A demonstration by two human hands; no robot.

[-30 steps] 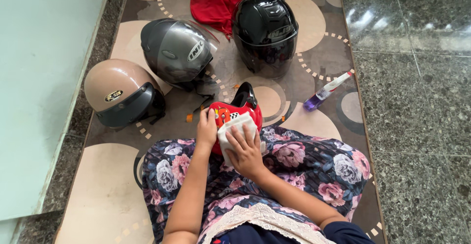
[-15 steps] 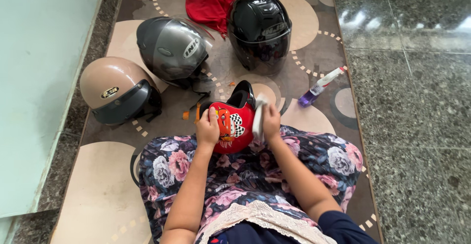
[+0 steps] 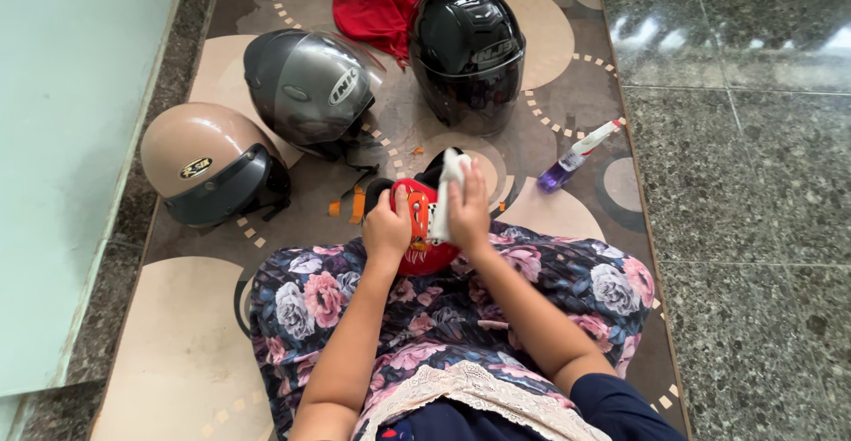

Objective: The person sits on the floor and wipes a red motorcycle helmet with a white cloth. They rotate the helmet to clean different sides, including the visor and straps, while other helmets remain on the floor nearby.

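Two hands on red helmet (image 3: 417,228) in lap: left hand (image 3: 387,226) fingers grip its left side, right hand (image 3: 467,213) fingers hold white cloth (image 3: 446,188). Cloth moved from helmet's face to right edge; wiping progresses. Spray bottle (image 3: 576,156) right of helmet.

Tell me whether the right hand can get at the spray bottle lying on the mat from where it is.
Probably yes. The spray bottle lies on the mat beside the right hand with only bare mat between them. That hand is pressing a white cloth against the red helmet, so it is occupied.
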